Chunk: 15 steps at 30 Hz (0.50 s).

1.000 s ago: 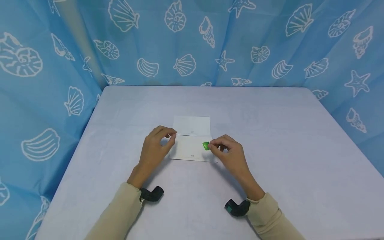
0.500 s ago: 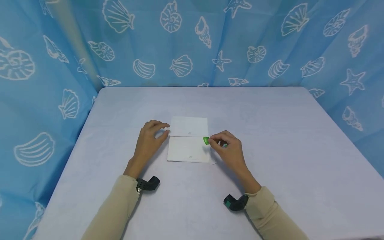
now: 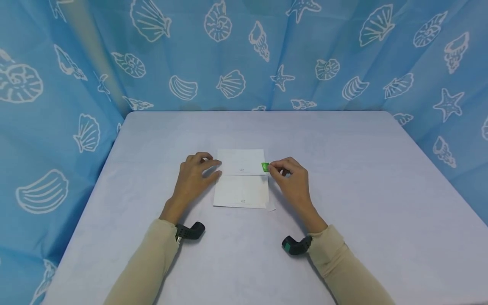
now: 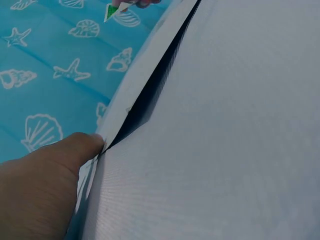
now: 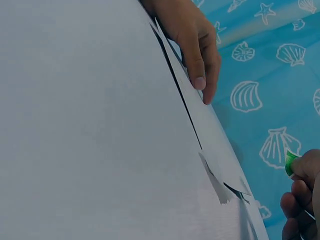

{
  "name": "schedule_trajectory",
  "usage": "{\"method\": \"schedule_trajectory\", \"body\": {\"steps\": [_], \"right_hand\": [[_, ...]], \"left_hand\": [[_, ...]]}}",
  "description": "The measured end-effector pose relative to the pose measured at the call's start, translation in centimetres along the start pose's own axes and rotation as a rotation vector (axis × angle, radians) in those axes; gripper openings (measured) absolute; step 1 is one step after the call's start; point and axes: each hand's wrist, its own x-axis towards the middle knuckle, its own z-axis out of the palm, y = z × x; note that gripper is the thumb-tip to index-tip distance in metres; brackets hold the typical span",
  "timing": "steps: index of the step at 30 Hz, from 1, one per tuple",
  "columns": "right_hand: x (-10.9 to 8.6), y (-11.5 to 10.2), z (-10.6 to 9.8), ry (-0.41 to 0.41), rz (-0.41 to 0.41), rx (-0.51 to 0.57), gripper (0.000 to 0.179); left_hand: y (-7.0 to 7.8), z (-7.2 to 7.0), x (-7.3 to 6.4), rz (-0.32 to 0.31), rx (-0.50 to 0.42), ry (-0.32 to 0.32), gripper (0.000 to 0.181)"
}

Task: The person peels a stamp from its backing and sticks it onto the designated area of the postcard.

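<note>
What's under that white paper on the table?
It looks dark under the near edge of the white paper, with the pale table beside it. A small scrap lies by its near right corner. Anything farther under is covered, so I can't tell.

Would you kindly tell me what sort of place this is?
Probably a recording corner: a pale table, blue seashell-print curtains behind and beside it, and black wrist-worn cameras.
</note>
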Motion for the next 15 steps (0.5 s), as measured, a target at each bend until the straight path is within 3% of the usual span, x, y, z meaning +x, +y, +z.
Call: {"method": "schedule_trajectory", "body": {"steps": [7,15], "right_hand": [[2.0,2.0,0.7,0.038,0.040,-0.032,0.013],[3.0,2.0,1.0,0.021,0.048,-0.054,0.015]], "left_hand": [[0.5,0.2,-0.3,-0.029,0.005,-0.028,0.028],[0.7,-0.3,-0.1,-0.034,0.013,-0.024,0.028]]}}
